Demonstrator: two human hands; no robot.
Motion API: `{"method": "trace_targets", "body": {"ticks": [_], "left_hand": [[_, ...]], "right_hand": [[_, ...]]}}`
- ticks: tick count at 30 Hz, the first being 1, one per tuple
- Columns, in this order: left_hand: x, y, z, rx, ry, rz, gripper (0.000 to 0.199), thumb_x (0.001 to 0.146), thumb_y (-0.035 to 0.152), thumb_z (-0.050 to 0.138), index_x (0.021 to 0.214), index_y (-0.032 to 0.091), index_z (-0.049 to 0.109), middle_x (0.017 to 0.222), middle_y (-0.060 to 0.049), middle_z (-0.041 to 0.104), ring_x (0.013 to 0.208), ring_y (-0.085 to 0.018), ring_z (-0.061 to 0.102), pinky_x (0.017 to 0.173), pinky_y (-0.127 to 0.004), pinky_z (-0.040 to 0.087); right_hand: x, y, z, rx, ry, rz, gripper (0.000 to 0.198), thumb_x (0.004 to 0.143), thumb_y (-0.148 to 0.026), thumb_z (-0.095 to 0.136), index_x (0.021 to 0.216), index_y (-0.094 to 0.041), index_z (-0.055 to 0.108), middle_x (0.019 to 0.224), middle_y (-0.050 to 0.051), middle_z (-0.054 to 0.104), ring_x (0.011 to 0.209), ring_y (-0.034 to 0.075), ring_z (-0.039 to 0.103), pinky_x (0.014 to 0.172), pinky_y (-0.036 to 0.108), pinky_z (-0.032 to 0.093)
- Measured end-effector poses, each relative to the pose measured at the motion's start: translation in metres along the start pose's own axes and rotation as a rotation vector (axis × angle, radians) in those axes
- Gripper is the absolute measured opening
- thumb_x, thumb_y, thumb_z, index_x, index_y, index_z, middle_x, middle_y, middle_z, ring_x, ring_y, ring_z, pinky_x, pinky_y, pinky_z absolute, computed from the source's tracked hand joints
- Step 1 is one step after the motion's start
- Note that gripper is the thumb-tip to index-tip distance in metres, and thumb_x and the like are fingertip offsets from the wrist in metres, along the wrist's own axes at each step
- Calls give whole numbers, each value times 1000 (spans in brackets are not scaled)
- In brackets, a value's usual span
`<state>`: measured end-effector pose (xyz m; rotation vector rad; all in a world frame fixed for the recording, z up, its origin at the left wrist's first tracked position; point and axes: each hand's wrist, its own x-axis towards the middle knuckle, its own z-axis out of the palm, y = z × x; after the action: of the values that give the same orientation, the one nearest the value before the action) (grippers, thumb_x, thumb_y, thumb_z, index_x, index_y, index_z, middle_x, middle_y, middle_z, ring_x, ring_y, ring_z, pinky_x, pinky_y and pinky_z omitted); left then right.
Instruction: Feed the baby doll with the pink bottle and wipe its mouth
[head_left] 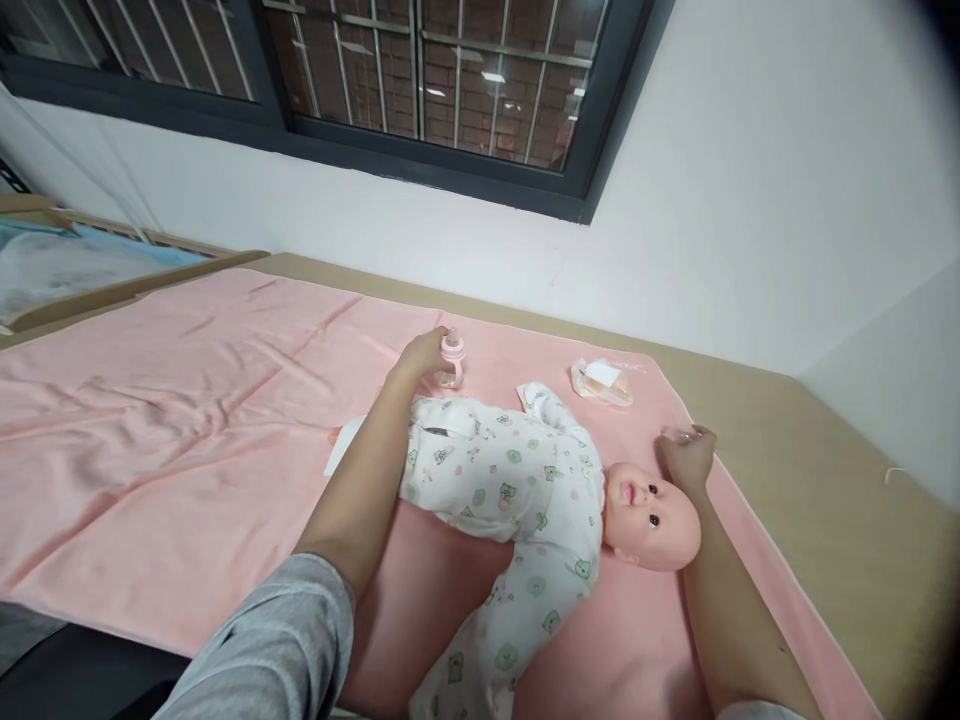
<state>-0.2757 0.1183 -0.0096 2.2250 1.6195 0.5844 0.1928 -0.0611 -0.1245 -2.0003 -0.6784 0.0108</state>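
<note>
Beside one doll (510,470), left hand (426,353) grips one bottle (453,349), right hand (690,460) one clear object (679,434).

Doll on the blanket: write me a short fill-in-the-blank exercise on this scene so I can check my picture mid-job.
1. The hand at the baby bottle is the person's ____ one.
2. The color of the blanket under the doll is ____.
3. The part of the doll nearest the right hand is its ____.
4. The doll's eyes are ____, not closed.

Missing words: left; pink; head; open.
</note>
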Motion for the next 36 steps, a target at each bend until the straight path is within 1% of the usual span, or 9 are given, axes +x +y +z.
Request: {"method": "trace_targets", "body": {"ticks": [5,9,14,19,23,26,28,32,36], "left_hand": [[2,4,-2,-78,79,46,58,60,20,72,117,24,59,114,-5,70,106,-29,65,90,-33,50],[-2,19,-12,-197,156,133,64,63,20,68,126,19,58,124,-7,67,111,-28,63,96,-33,50],[-20,50,-25,-352,187,310,70,68,17,61,138,16,51,134,-6,62,119,-26,60,103,-32,47],[-46,90,-27,-535,117,465,72,69,15,60,140,14,50,140,-6,58,125,-25,57,107,-32,44],[-73,121,-22,-529,89,485,73,66,17,64,137,16,48,133,-8,63,124,-26,58,104,-34,45],[-95,141,-19,-442,69,538,71,67,19,63,135,18,45,131,-10,63,127,-28,56,103,-38,43],[-108,151,-16,-375,62,583,68,70,21,62,135,19,43,132,-11,62,128,-29,55,106,-43,37],[-122,162,-6,-359,21,676,69,72,21,61,137,21,39,133,-10,62,126,-28,56,108,-45,30],[-127,167,-2,-378,-7,693,72,73,20,62,141,23,37,132,-9,62,125,-26,56,109,-42,29]], "right_hand": [[-2,-2,0,-89,12,-39,74,58,-34,69,124,-11,48,116,22,58,106,36,58,97,49,45],[-3,-1,-2,-92,-10,-25,75,59,-35,70,127,-14,49,117,19,59,109,36,57,100,50,43],[-3,-10,-7,138,-37,-19,76,61,-41,73,131,-21,50,113,9,63,98,25,61,97,44,48],[2,-54,-25,429,-29,-79,83,60,-39,79,136,-19,50,122,10,62,100,21,63,96,42,50],[-26,-113,-52,597,-119,-263,76,64,-36,82,134,-24,53,131,9,58,104,20,65,99,44,50],[-71,-156,-74,725,-214,-531,72,73,-35,78,138,-30,47,128,7,60,116,22,62,105,46,47],[-103,-178,-83,803,-269,-664,70,73,-32,80,135,-32,49,125,6,60,118,23,61,105,47,47],[-142,-196,-87,842,-318,-812,67,73,-28,81,132,-34,51,128,6,59,123,25,58,105,50,48],[-145,-193,-79,724,-369,-831,66,75,-35,79,134,-36,49,134,6,54,125,28,56,105,54,47]]}}
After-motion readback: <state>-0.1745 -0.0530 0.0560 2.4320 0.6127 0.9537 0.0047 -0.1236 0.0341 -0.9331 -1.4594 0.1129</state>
